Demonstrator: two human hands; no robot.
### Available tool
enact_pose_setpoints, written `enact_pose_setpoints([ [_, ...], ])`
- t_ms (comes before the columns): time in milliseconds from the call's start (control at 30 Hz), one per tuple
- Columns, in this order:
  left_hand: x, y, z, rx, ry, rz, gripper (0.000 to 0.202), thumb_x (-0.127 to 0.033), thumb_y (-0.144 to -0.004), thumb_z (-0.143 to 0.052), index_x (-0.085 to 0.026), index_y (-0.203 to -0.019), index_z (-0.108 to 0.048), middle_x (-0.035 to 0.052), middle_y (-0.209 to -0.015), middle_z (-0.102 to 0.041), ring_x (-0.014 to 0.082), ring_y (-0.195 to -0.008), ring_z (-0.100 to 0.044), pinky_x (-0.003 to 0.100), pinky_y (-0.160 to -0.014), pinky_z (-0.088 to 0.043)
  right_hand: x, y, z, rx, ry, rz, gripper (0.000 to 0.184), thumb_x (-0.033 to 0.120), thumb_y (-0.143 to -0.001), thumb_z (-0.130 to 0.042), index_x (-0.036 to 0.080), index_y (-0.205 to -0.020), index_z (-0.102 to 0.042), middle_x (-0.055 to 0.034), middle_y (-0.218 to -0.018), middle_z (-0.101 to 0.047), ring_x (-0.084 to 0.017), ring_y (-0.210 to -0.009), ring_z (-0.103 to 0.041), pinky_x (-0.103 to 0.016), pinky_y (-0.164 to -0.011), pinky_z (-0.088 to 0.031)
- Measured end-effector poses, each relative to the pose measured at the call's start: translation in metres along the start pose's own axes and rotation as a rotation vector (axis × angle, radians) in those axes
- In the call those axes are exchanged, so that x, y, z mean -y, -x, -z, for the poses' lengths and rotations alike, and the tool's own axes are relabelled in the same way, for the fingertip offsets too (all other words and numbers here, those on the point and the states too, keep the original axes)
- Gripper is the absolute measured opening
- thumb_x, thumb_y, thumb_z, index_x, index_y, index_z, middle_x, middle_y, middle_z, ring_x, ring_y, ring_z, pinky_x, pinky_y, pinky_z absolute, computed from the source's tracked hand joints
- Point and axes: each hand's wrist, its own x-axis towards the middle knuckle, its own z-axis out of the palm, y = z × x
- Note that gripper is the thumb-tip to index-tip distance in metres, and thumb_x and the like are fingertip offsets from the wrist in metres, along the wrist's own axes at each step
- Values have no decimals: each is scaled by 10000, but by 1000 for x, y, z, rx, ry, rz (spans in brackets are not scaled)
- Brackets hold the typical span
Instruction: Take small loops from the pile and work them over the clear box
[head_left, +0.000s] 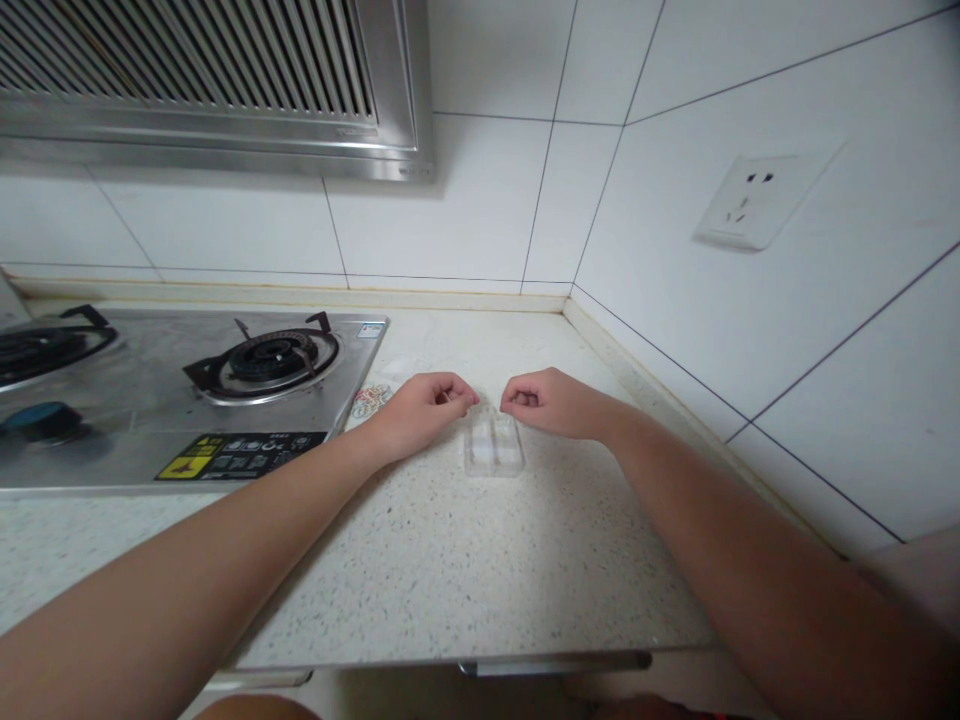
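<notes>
Has fingers of left hand (429, 408) and right hand (553, 402) curled toward thumbs near the far end of a clear rectangular plastic tray (493, 468) on the speckled white stone counter (480, 570); cannot tell whether gripping anything.

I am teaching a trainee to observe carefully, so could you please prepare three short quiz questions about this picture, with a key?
1. Which hand is nearer to the stove?
2. True or false: the tray lies on the counter.
3. Fill in: the ____ is above the stove.

Key:
1. The left hand.
2. True.
3. Hood.
</notes>
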Motion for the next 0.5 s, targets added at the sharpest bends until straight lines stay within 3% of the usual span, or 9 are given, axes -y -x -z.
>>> enact_pose_setpoints([
  [267,9,-3,4,-3,-73,-67,251,-359,-869,-533,-158,-895,-681,25,-784,-646,135,-703,-539,254,-652,-396,-8,-2,-3,14,95,9,200,291,-841,-524,179,-867,-688,12,-623,-588,-105,-554,-466,-256,-551,-305],
  [367,11,-6,20,-49,-157,-64,307,-425,-880,-522,-162,-912,-678,22,-748,-625,132,-667,-517,249,-612,-377,-9,-2,-2,-2,174,31,180,274,-832,-539,185,-856,-693,4,-645,-607,-107,-568,-473,-261,-564,-293],
  [500,13,-10,54,-197,-312,-81,300,-421,-875,-520,-166,-930,-667,30,-794,-649,130,-649,-514,250,-595,-370,-10,-1,-1,-20,223,46,168,279,-838,-541,194,-834,-686,-3,-671,-626,-110,-583,-477,-263,-571,-284],
])
